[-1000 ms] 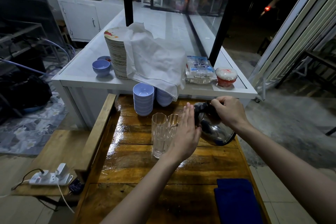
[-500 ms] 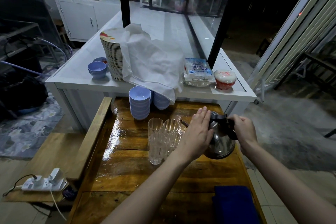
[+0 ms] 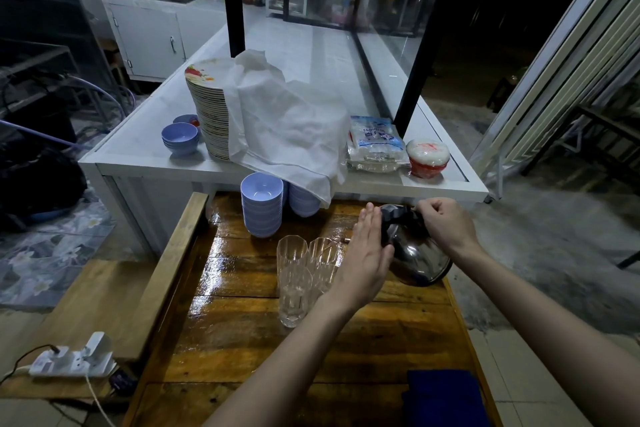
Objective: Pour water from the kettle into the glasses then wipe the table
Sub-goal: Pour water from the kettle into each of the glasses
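Note:
A shiny steel kettle (image 3: 420, 258) is tilted toward the left above the wet wooden table (image 3: 242, 340). My right hand (image 3: 446, 227) is closed on its black handle. My left hand (image 3: 363, 256) lies flat, fingers straight, against the kettle's lid and left side. Just left of that hand stand two tall clear glasses: the nearer glass (image 3: 292, 281) and the farther glass (image 3: 322, 260), partly hidden by my hand. The spout is hidden. A dark blue cloth (image 3: 443, 399) lies at the table's near right corner.
Stacks of lilac bowls (image 3: 261, 204) stand at the table's far end under a white counter (image 3: 145, 152) with a plate stack (image 3: 211, 114), white cloth, packets and more bowls. A wooden bench (image 3: 104, 305) with a power strip (image 3: 69, 359) is at left.
The kettle was briefly upright half a second ago and is now tipped toward the glasses again. My left hand stays pressed on its lid.

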Demonstrator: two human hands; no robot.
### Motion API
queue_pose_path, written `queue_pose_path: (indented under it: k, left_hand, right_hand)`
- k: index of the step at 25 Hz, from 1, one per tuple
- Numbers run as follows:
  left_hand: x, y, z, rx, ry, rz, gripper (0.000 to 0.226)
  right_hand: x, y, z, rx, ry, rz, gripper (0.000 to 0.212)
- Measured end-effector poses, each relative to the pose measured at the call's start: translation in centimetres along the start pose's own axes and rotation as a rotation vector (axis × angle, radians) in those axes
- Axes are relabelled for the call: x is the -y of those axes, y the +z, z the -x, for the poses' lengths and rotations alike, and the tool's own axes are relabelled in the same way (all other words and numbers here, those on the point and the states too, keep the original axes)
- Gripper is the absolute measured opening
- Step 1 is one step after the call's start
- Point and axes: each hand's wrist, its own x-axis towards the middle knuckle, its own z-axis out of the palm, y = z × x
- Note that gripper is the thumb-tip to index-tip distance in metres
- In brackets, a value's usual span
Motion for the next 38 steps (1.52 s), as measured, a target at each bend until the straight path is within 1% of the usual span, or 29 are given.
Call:
queue_pose_path:
  k: [7,11,18,23,33,38]
  left_hand:
    - [0.2,-0.5,-0.3,-0.002,-0.051,0.055,0.065]
    - [-0.3,-0.7,-0.4,-0.012,-0.076,0.101,0.065]
    - [-0.5,-0.9,-0.2,-0.025,-0.098,0.144,0.066]
    - [-0.5,-1.1,0.1,-0.022,-0.104,0.151,0.066]
    - [0.0,-1.2,0.1,-0.043,-0.115,0.172,0.069]
    - [0.0,-1.2,0.2,-0.051,-0.116,0.175,0.069]
  right_hand:
    - [0.9,0.6,-1.3,0.057,-0.095,0.082,0.038]
    - [1.1,0.6,-2.0,0.042,-0.168,0.167,0.036]
    - [1.5,0.6,-2.2,0.036,-0.235,0.169,0.040]
    - [1.7,0.9,-2.0,0.034,-0.282,0.201,0.030]
    - [2.5,1.0,-2.5,0.022,-0.392,0.217,0.031]
    - [2.7,1.0,-2.9,0.019,-0.429,0.232,0.037]
